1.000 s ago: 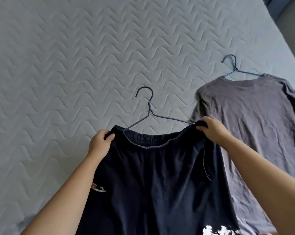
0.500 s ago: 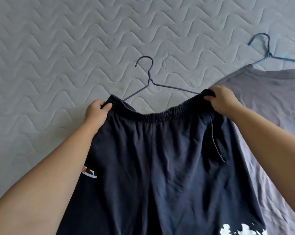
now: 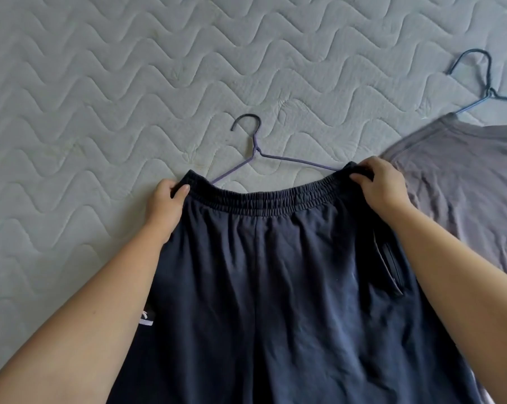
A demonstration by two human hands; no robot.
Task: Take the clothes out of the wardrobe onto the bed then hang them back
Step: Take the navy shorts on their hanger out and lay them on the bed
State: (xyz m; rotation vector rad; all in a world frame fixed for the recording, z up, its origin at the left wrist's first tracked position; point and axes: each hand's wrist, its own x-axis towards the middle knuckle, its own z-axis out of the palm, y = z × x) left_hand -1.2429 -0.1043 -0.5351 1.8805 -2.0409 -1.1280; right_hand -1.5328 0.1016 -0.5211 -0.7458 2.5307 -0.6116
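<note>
Dark navy shorts (image 3: 275,287) with an elastic waistband lie spread on the bed in the head view. A purple wire hanger (image 3: 256,150) sits inside them, its hook and shoulders sticking out above the waistband. My left hand (image 3: 166,204) grips the waistband's left corner. My right hand (image 3: 382,185) grips its right corner. A grey T-shirt (image 3: 465,182) on a blue wire hanger (image 3: 487,83) lies flat to the right, partly under the shorts' edge.
The bed (image 3: 100,83) has a pale grey quilted cover with a wavy stitch pattern, which stretches bare to the left and beyond the hangers. The T-shirt runs out of frame on the right.
My view has moved closer and lower over the bed. Both hands keep their grip on the waistband, and the shorts have been drawn flatter and wider below the hanger's hook.
</note>
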